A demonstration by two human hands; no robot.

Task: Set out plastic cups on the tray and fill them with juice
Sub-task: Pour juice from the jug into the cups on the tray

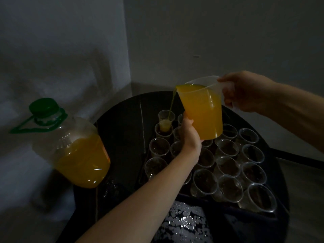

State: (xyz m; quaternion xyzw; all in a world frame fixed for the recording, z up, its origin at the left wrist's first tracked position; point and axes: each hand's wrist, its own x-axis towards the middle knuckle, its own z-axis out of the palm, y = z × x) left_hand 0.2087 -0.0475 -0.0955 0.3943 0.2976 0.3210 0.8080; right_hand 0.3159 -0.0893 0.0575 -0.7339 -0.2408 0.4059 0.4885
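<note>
We tip a clear plastic jug (201,111), just right of the frame's centre, toward the left. It is a tapered, smooth-walled beaker with a small spout, nearly full of opaque orange juice. Our right hand (245,92), in the upper right, is closed around the jug's handle. Our left hand (190,137) rests against the jug's lower side with the thumb on the wall. Its fingers are hidden behind the jug, so we cannot tell whether they wrap it.

A thin stream of juice (172,104) falls from the spout into one cup (166,120) at the upper left corner of the group, where a little pale, foamy juice sits in the bottom.

The other cups (228,165) stand upright in close rows across the centre and lower right. They are thin, transparent and round-rimmed, and hold no juice. They rest on a dark tray (142,174) that is hard to make out against the round dark table (122,120).

At the left, a big clear plastic bottle (75,146) with a green cap (44,106) and a green carrying loop is about half full of juice. Shiny speckled fabric (184,223) shows at the bottom.
</note>
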